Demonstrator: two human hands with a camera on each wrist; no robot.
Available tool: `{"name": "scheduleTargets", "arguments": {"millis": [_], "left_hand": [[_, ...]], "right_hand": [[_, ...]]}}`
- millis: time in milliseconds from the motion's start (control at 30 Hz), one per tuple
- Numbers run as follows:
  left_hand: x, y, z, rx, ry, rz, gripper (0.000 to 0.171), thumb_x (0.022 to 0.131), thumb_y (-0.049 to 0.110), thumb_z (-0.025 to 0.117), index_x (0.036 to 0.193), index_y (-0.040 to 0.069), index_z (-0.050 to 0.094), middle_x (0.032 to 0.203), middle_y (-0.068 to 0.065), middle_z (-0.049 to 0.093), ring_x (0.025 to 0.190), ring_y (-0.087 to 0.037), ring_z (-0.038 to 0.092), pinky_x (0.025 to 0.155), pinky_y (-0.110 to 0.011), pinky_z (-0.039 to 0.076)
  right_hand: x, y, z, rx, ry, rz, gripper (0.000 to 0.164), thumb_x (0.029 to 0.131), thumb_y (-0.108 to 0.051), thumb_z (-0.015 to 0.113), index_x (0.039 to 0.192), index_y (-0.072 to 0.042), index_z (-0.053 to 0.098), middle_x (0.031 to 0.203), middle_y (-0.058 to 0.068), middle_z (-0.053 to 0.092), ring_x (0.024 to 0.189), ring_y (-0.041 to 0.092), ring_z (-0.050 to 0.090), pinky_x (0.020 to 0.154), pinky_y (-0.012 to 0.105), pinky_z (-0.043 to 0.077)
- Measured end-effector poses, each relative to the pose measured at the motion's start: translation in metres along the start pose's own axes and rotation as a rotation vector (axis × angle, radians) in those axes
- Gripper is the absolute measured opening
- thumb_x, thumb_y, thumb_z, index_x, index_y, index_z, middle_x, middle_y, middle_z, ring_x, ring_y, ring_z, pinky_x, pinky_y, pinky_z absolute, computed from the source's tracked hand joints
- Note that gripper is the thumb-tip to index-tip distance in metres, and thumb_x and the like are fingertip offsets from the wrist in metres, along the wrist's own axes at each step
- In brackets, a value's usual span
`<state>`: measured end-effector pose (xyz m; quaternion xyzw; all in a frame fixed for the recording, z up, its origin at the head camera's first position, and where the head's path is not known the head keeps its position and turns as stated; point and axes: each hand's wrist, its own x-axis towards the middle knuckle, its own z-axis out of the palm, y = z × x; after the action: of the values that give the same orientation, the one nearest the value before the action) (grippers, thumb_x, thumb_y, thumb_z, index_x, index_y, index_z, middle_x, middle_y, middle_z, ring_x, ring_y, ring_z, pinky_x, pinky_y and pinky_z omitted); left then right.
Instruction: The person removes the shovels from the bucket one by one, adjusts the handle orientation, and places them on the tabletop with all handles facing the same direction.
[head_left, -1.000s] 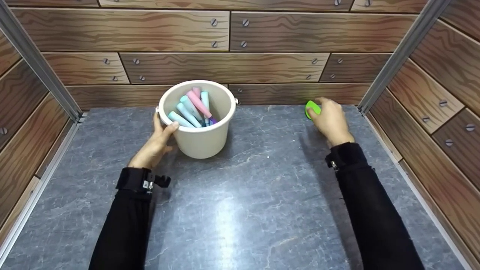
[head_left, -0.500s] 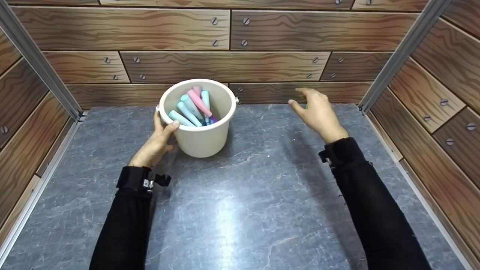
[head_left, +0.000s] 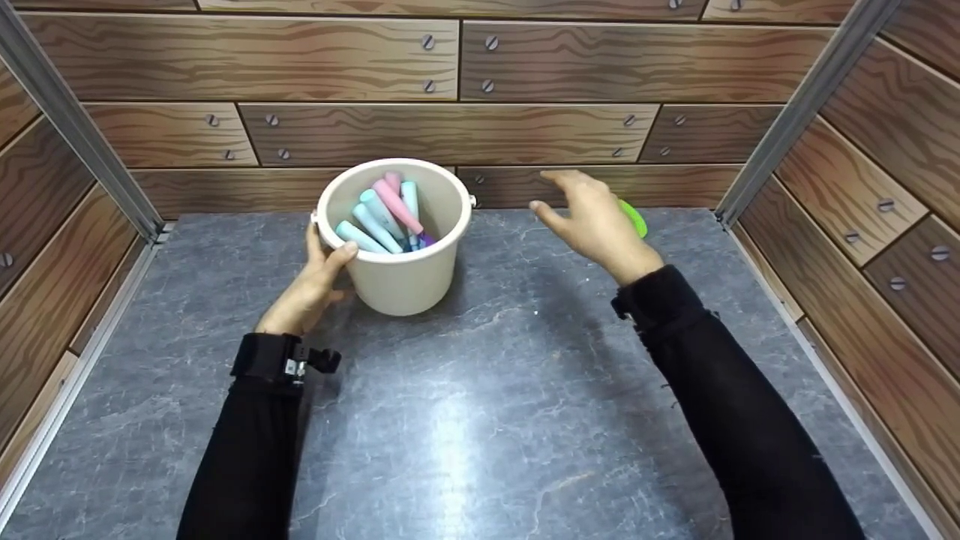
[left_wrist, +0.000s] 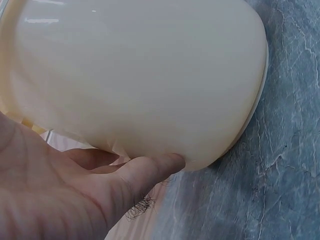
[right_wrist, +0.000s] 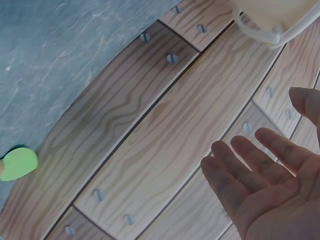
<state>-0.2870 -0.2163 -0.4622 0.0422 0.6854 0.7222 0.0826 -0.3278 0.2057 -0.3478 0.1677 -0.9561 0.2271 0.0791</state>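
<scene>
A cream plastic bucket (head_left: 405,281) stands upright near the back wall, left of centre. Several thick pastel-blue sticks (head_left: 370,225) and pink sticks (head_left: 396,204) lie inside, with something purple (head_left: 426,241) partly hidden beneath them. My left hand (head_left: 304,289) holds the bucket's left side, thumb by the rim and fingers against the outer wall (left_wrist: 130,75). In the air right of the bucket is my right hand (head_left: 592,221), fingers spread and holding nothing. Behind it, a bright green rounded thing (head_left: 634,217) lies by the back wall; its kind is unclear.
Wood-patterned panels (head_left: 450,135) close off the back and both sides, with metal corner posts (head_left: 810,105). The floor is a grey marbled surface (head_left: 480,420). A white handle (right_wrist: 255,34) hangs at the bucket's side in the right wrist view.
My right hand has left the green thing and moved leftward toward the bucket, its fingers now spread. The green thing shows behind the hand. My left hand and the bucket have stayed still.
</scene>
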Motion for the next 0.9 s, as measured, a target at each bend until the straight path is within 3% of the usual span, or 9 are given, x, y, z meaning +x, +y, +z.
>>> {"name": "scheduleTargets", "arguments": {"millis": [300,467,700,900], "left_hand": [[-0.001,0.001,0.0,0.0,0.002,-0.01,0.118,0.111,0.047,0.061,0.181,0.04,-0.034,0.198,-0.019,-0.017,0.186,-0.043,-0.002,0.139,-0.091,0.022],[-0.001,0.001,-0.001,0.005,0.002,-0.009,0.116,0.111,0.048,0.061,0.182,0.041,-0.03,0.199,-0.018,-0.016,0.186,-0.043,-0.006,0.139,-0.093,0.015],[-0.001,0.001,0.0,0.026,0.006,-0.015,0.114,0.111,0.049,0.06,0.182,0.041,-0.03,0.199,-0.018,-0.015,0.186,-0.045,-0.006,0.139,-0.093,0.015],[0.0,0.001,0.001,0.009,0.005,-0.008,0.115,0.11,0.049,0.061,0.183,0.041,-0.028,0.199,-0.017,-0.015,0.186,-0.044,-0.006,0.139,-0.093,0.014]], "right_hand": [[0.012,-0.034,0.012,-0.05,-0.039,-0.114,0.065,0.118,-0.042,0.071,0.171,-0.006,0.059,0.176,0.02,0.061,0.168,0.04,0.056,0.143,0.058,0.043],[0.017,-0.052,0.019,-0.055,-0.063,-0.145,0.063,0.118,-0.045,0.069,0.171,-0.011,0.06,0.176,0.016,0.062,0.167,0.037,0.057,0.141,0.057,0.047],[0.026,-0.071,0.025,-0.047,-0.064,-0.199,0.061,0.118,-0.04,0.07,0.169,-0.008,0.062,0.175,0.017,0.063,0.168,0.037,0.056,0.144,0.054,0.043],[0.035,-0.082,0.034,-0.012,-0.064,-0.247,0.057,0.117,-0.036,0.073,0.165,-0.006,0.065,0.169,0.016,0.068,0.159,0.034,0.065,0.137,0.05,0.053]]}}
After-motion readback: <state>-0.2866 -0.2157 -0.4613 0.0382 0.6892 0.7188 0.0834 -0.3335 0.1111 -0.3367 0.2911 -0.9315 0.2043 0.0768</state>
